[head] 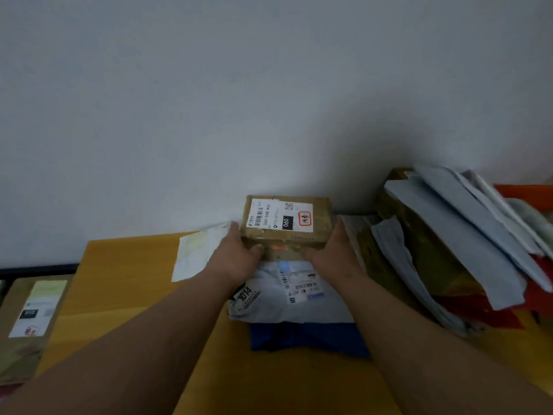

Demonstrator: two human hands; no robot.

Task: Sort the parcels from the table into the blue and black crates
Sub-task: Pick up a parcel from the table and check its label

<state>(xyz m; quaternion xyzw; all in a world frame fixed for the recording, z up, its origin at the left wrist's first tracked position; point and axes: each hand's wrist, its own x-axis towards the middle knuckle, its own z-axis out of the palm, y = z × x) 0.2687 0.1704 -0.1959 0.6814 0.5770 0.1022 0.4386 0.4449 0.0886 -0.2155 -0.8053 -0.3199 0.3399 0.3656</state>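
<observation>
A: Item, location?
B: Cardboard box (287, 226), above the grey mailer (287, 292) on the yellow table (119, 283).
A: Grip?
B: Left hand (236, 256) and right hand (335, 253) clasp its sides, thumbs on the near face.

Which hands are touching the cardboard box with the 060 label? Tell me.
Touching, both. The head view shows the left hand and right hand clasping the cardboard box on opposite sides.
</observation>
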